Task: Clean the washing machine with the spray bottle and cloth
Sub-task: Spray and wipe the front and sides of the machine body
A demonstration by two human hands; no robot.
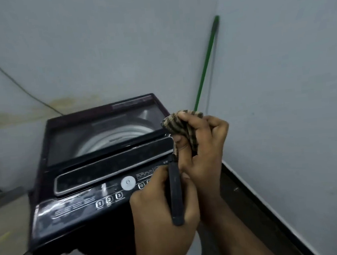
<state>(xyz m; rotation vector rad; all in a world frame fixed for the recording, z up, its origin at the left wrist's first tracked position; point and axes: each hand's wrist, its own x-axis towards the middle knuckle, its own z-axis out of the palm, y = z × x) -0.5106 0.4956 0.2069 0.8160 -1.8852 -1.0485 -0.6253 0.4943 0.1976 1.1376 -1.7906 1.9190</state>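
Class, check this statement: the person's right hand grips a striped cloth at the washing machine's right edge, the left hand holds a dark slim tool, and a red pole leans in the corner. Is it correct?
Not quite. The pole leaning in the corner is green, not red, as the head view shows. The rest stands: the right hand grips the striped cloth at the washing machine's right edge, and the left hand holds a dark slim tool.

only stuff i can actually read is the 1, 2 and 3 on three little square buttons along the front control panel of the washing machine, rest of the panel print is too blurry
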